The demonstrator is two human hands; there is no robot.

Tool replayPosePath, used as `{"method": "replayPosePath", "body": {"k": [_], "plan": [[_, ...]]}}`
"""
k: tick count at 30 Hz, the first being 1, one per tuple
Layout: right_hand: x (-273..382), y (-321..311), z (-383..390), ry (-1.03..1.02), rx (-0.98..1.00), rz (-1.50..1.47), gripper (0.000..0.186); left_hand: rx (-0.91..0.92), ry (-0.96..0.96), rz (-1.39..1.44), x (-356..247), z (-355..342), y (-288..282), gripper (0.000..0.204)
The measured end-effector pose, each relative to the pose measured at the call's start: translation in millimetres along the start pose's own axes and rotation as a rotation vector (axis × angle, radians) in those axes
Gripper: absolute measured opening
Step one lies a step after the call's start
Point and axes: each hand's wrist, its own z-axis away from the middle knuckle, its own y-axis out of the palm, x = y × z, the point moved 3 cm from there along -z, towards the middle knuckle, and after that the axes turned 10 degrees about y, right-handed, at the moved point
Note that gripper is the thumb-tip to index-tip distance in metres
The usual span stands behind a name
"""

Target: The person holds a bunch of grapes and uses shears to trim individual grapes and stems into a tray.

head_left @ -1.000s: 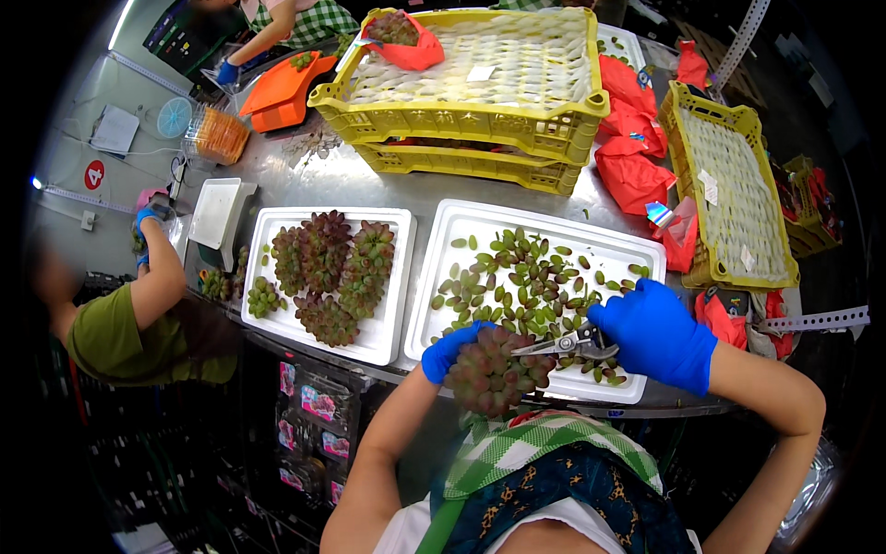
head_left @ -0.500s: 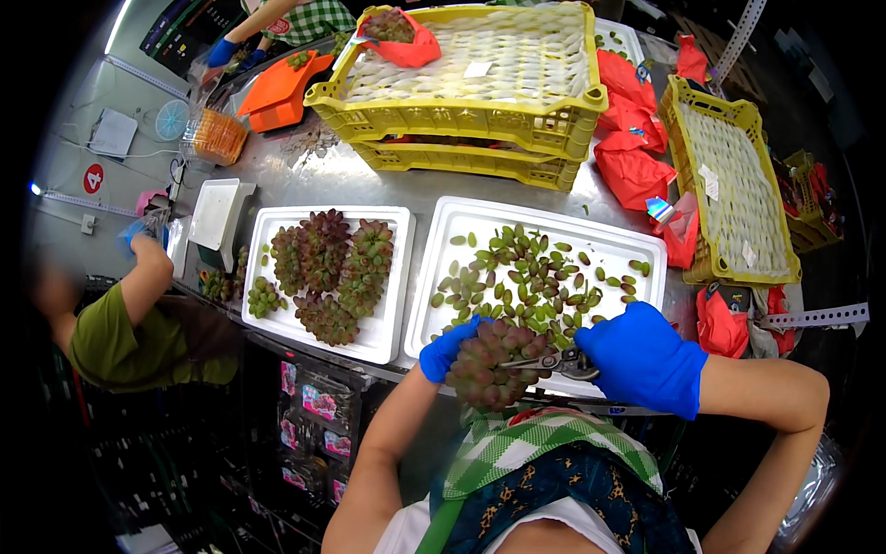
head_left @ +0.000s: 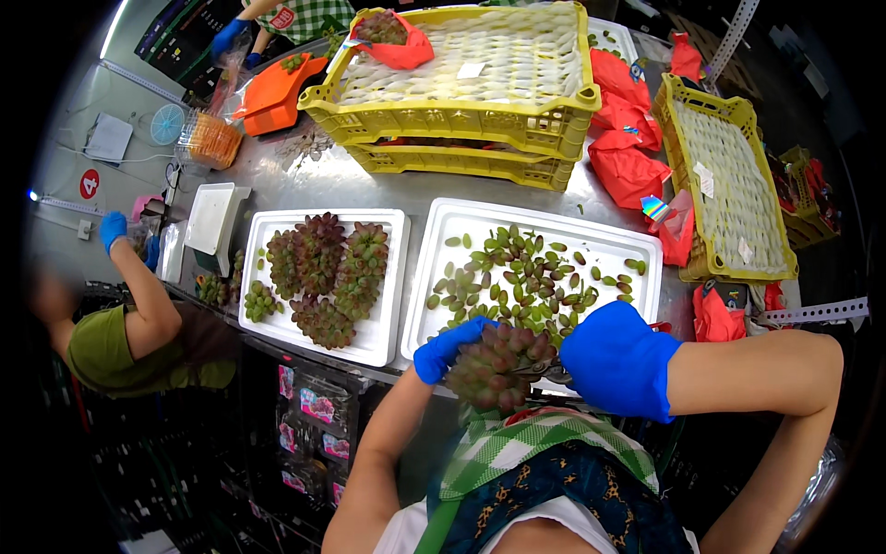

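A bunch of red-green grapes [head_left: 498, 365] is gripped in my left hand [head_left: 447, 348], which wears a blue glove, just over the table's near edge. My right hand [head_left: 616, 358], also blue-gloved, is closed on a pair of small scissors [head_left: 551, 371] whose blades touch the bunch's right side. Behind the bunch lies a white tray [head_left: 620, 238] strewn with several loose green and red grapes [head_left: 521, 277]. Left of it, another white tray [head_left: 383, 337] carries several whole bunches [head_left: 325, 270].
Stacked yellow crates [head_left: 461, 120] stand at the back and one yellow crate [head_left: 729, 185] at right, with red bags [head_left: 628, 166] between. A co-worker in blue gloves [head_left: 113, 226] works at left by a white scale [head_left: 210, 217]. An orange tray [head_left: 277, 92] lies far left.
My right hand with the scissors has drawn down and closer to me, now covering the tray's near edge. The grape bunch has stayed in my left hand, turned slightly.
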Motion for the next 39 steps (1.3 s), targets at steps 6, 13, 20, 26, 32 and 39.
{"method": "replayPosePath", "body": {"k": [6,13,20,26,32,39], "plan": [[-8.2,-3.0,2.3,0.015,-0.102,-0.139,0.013,0.442,0.327,-0.398,4.6,-6.0,-1.5,0.036],[-21.5,3.9,10.1,0.172,-0.344,-0.323,0.017,0.147,0.305,-0.738,-1.8,1.0,23.8,0.041],[-26.1,25.2,14.0,0.221,-0.306,-0.38,0.017,0.242,0.727,-0.83,5.5,-10.4,13.8,0.035],[-45.2,54.4,3.1,0.429,-0.358,-0.647,0.033,0.088,0.709,-0.729,2.3,-13.6,16.4,0.039],[-62.3,156.8,-18.5,0.582,-0.352,-0.579,0.038,-0.027,0.582,-0.32,4.9,-9.5,28.6,0.045],[-43.0,148.7,-11.6,0.631,-0.495,-1.144,0.042,-0.135,0.535,-0.069,12.0,-1.4,35.1,0.053]]}}
